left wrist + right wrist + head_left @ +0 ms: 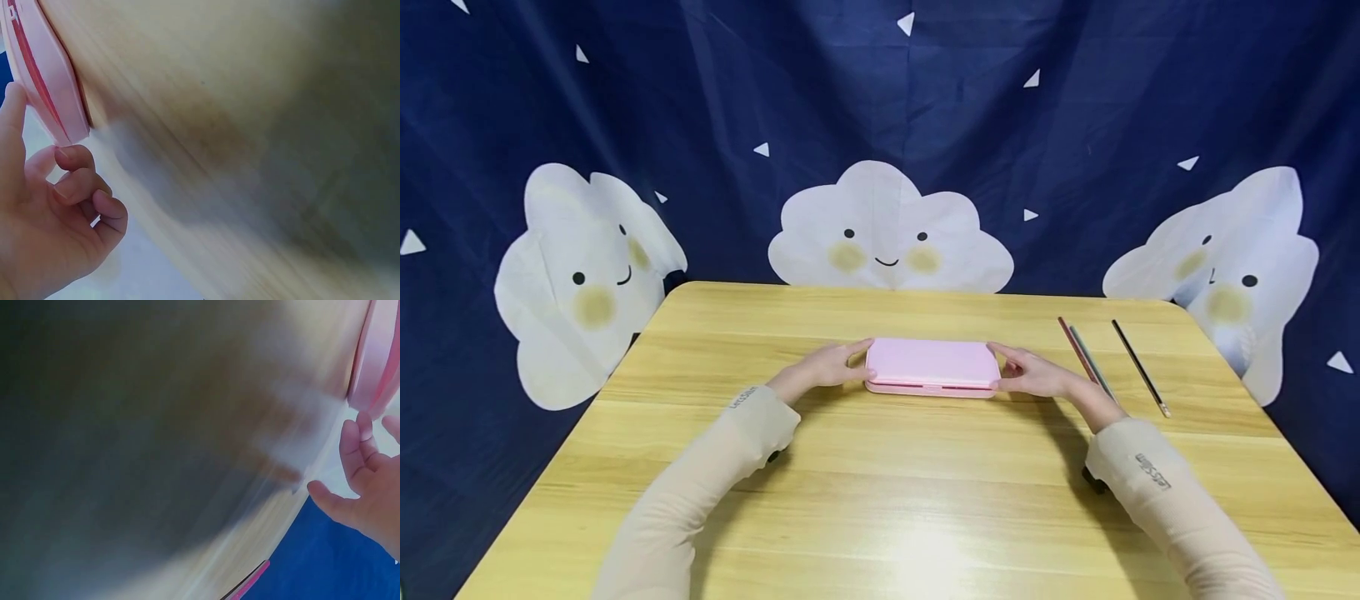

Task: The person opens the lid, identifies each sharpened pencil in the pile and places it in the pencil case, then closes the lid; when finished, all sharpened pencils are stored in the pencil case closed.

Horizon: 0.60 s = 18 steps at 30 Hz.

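A pink pencil case (932,362) lies flat on the table, its lid down with a thin red line showing along the front seam. At its left end my left hand (829,367) holds it, the thumb by the front corner and the index finger by the back one. My right hand (1033,375) holds the right end in much the same way. In the left wrist view, the other fingers of the left hand (62,219) curl loosely by the case's end (65,94). The right wrist view shows the right hand (369,481) with fingertips at the case (372,362).
To the right on the wooden table (880,500) lie a red pencil (1077,350), a grey-green pencil (1092,361) beside it, and a black pencil (1138,364) farther right. A dark blue cloth (880,83) with white clouds hangs behind the table's far edge.
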Available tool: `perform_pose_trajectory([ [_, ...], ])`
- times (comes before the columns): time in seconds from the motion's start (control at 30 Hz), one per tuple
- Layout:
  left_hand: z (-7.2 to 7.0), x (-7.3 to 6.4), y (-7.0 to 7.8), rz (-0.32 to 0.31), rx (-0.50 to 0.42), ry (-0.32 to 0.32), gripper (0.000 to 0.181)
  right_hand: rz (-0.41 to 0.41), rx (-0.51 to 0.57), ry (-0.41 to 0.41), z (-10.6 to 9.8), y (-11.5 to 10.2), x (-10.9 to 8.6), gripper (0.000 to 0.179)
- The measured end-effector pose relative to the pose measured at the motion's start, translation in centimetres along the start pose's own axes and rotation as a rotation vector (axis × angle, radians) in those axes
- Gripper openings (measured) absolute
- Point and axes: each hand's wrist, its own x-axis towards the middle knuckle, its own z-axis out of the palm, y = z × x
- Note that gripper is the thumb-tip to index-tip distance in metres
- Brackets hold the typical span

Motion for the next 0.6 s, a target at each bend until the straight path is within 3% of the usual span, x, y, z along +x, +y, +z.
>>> perform_pose_trajectory([
  [0.4, -0.4, 0.7, 0.0, 0.017, -0.018, -0.04, 0.077, 0.059, -0.007, -0.012, -0.1, -0.2, 0.0, 0.077],
  [0.6, -0.5, 1.3, -0.2, 0.009, -0.041, -0.06, 0.079, 0.095, -0.097, -0.011, -0.1, -0.8, 0.2, 0.079],
])
